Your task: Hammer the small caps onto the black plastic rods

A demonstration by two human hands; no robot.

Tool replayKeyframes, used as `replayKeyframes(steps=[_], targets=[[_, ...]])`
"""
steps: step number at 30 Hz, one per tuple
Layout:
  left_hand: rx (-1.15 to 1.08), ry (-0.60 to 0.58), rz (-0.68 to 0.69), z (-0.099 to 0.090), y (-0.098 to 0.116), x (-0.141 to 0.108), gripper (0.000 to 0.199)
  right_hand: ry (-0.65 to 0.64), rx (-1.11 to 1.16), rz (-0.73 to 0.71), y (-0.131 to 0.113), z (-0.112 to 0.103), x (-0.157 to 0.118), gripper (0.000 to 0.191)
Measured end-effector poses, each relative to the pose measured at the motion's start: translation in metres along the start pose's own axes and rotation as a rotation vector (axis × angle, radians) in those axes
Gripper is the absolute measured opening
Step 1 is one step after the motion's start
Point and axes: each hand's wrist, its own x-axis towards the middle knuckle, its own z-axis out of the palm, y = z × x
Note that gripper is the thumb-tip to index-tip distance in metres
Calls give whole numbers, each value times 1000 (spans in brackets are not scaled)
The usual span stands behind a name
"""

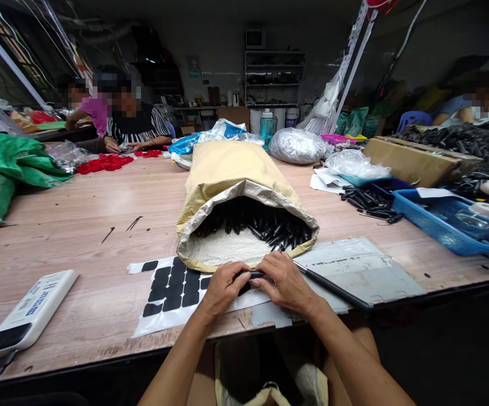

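My left hand (227, 286) and my right hand (284, 281) are close together at the table's front edge, fingers bent around a small black cylindrical piece (256, 274). Its ends are hidden by the fingers. Under my left hand lies a white sheet of black rounded-square stickers (176, 285). Just beyond my hands, the mouth of a yellow woven sack (244, 163) gapes toward me, with many black slender pieces (269, 225) inside. A thin metal rod with a long black grip (337, 287) rests to the right of my right hand, on a grey board (362, 265).
At left are a white power bank (28, 313) with a cable and a green sack (11, 175). Blue trays (451, 225), a cardboard box (413, 158) and black pieces (366, 203) stand at right. A co-worker (138, 124) handles small items near red pieces (104, 163).
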Motion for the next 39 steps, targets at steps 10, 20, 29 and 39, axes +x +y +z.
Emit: replayKeyframes(steps=[10,20,29,39], targets=[[82,-3,43,1,-5,-2,26,-66,131,-88,0,7,4,16],[20,5,33,-2,2,-1,21,-6,153,-28,3,-2,-4,19],[18,2,25,-2,2,-1,21,16,116,-7,1,-2,-7,24],[9,-21,38,-1,0,-1,18,4,65,-7,-2,-2,-3,25]])
